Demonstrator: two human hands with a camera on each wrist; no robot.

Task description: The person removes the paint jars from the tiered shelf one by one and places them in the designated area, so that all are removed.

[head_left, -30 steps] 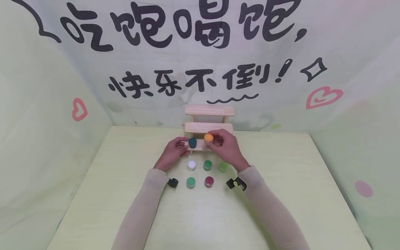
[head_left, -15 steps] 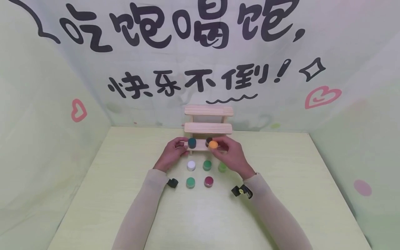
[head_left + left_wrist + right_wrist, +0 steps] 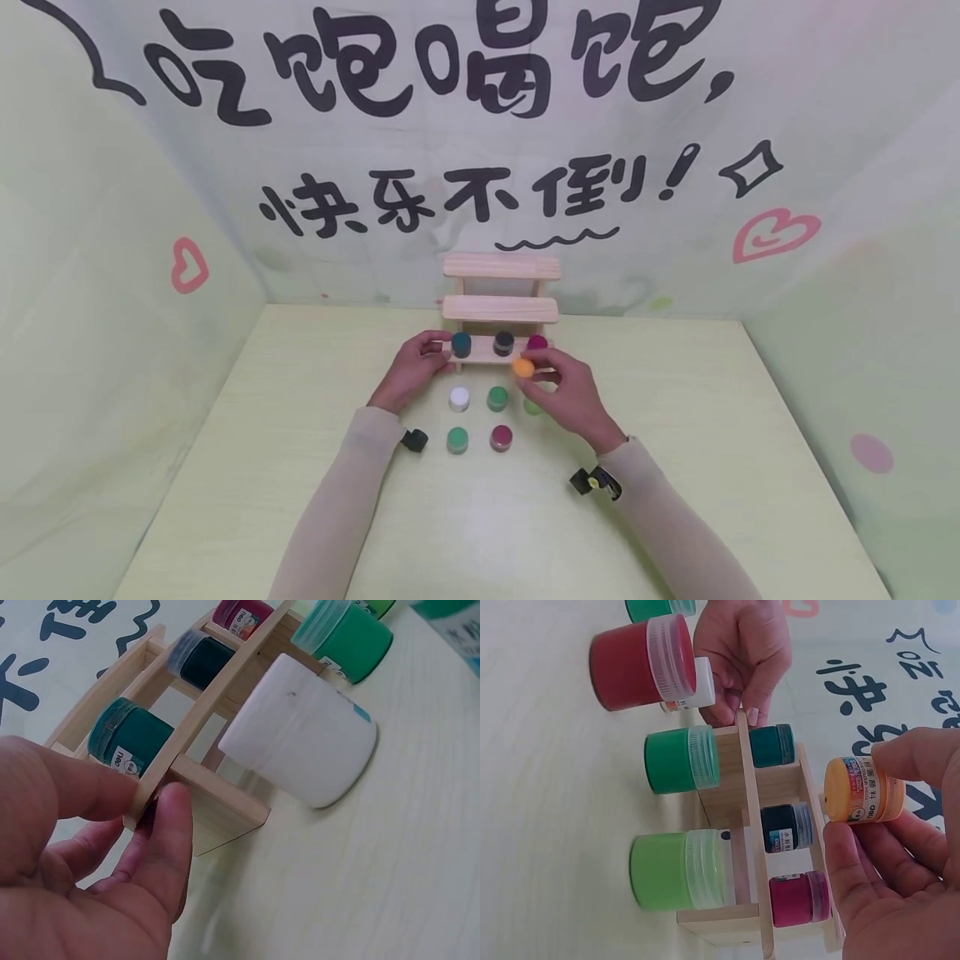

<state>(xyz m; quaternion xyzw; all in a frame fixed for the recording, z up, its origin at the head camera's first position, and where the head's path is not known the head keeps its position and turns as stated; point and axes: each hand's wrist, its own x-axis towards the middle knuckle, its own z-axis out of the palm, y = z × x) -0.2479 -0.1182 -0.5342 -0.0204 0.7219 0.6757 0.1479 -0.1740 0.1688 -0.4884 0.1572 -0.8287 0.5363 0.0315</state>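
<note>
My left hand (image 3: 412, 367) grips the left end of the lowest step of a small wooden rack (image 3: 501, 309); in the left wrist view the thumb and fingers pinch that end (image 3: 142, 791). My right hand (image 3: 573, 398) pinches an orange paint jar (image 3: 522, 367) by its side, just in front of the rack's right part. On the lowest step stand a teal jar (image 3: 461, 344), a black-looking jar (image 3: 504, 342) and a magenta jar (image 3: 537, 343). In the right wrist view the orange jar (image 3: 862, 789) is held clear of the rack.
In front of the rack stand a white jar (image 3: 459, 399), a green jar (image 3: 497, 398) and a light green jar (image 3: 532, 406) partly behind my right hand. Nearer are a mint green jar (image 3: 457, 440) and a dark red jar (image 3: 501, 437). A printed cloth (image 3: 360, 275) hangs behind.
My right hand has moved right and toward the front with the orange jar, uncovering the black-looking and magenta jars. The left hand has stayed at the rack's end.
</note>
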